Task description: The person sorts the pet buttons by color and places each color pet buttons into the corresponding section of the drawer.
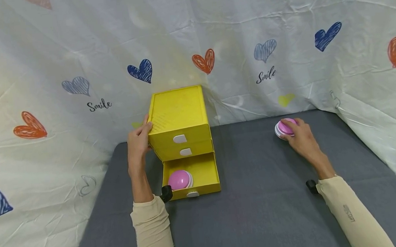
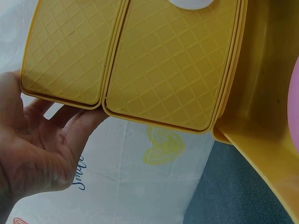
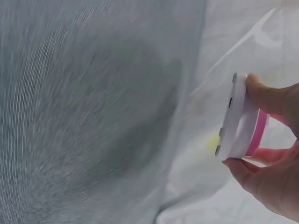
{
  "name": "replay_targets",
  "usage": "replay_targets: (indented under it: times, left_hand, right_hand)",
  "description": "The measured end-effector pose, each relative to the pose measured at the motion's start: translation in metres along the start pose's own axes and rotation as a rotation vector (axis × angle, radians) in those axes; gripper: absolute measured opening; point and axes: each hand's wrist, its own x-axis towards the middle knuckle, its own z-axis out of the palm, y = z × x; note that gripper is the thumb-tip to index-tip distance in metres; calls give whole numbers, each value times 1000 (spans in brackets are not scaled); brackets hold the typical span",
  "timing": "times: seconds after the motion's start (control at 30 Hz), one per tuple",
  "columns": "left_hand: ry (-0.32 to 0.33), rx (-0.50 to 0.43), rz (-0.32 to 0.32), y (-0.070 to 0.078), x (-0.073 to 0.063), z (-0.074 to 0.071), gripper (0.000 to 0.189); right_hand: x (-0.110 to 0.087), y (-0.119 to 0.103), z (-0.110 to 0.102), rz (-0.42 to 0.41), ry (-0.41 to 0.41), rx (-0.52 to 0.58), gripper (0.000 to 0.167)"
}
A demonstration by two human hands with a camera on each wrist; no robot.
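My left hand [image 1: 138,143] rests against the left side of a yellow drawer unit [image 1: 177,107], thumb at its top edge. In the left wrist view, fingertips touch the unit's side. The bottom drawer [image 1: 207,169] is pulled out, and the two above it are closed. Inside the open drawer, toward its left, sits a round push button [image 1: 179,179] with a pink dome and white base. Off to the right, my right hand [image 1: 303,138] grips a second pink-and-white push button [image 3: 240,119] by its rim. Its white underside with small feet shows, raised off the cloth.
A dark grey cloth [image 1: 255,195] covers the table. Behind and on both sides hangs a white sheet [image 1: 232,9] printed with hearts and "Smile". The drawer unit stands near the table's back left, close to the sheet.
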Motion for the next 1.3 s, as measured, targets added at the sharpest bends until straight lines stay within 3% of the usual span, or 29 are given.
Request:
replay_targets:
  times: [0.4,0.6,1.0,1.3]
  left_hand:
    - [-7,-17,6,-2,-1,3,65]
    - [-2,-21,-10,-2,-1,3,64]
    - [-1,-5,-1,-2,0,2,64]
    - [5,-5,-2,-3,1,1,61]
  right_hand:
    - [-18,-63,9,-205,-41,-64,47]
    - [-27,-95,17,-282,-90,-30,48]
    - [-45,-151,50,-458,-253,63,51]
    - [-41,-186,84,-611,-330,47,51]
